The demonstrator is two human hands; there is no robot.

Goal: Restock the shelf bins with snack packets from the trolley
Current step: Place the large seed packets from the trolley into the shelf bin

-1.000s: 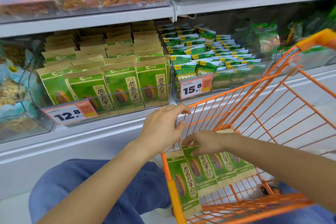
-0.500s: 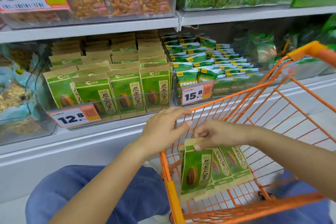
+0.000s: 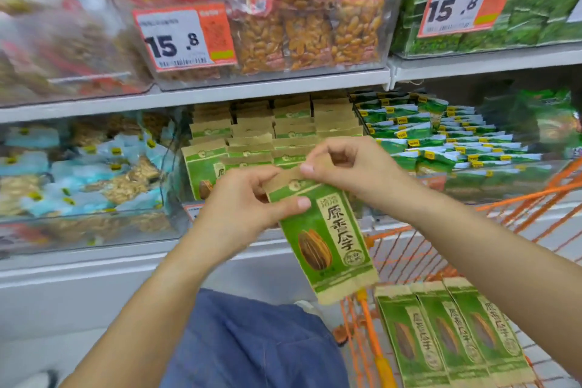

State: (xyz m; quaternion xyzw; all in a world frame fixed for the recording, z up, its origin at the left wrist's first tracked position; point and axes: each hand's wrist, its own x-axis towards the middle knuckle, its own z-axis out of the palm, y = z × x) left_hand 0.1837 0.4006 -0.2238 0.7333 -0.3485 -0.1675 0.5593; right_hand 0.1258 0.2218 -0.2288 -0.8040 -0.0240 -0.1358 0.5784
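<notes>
A green and tan sunflower-seed packet [image 3: 327, 236] hangs in front of the shelf, held by both hands. My left hand [image 3: 242, 208] pinches its upper left side, thumb on the front. My right hand [image 3: 343, 164] pinches its tan top edge. Behind the hands is the clear shelf bin [image 3: 252, 132] filled with rows of the same packets. Three more matching packets [image 3: 450, 337] lie in the orange trolley [image 3: 371, 334] at the lower right.
Bins of pale blue nut packets [image 3: 78, 173] stand left of the target bin and green packets [image 3: 441, 138] right of it. The upper shelf holds bags of orange snacks [image 3: 302, 28] and price tags. My blue-trousered knee [image 3: 252, 343] is below the hands.
My right hand lifted one packet out of the trolley up to shelf height. My left hand left the trolley rim and took hold of the packet. The view tilted upward.
</notes>
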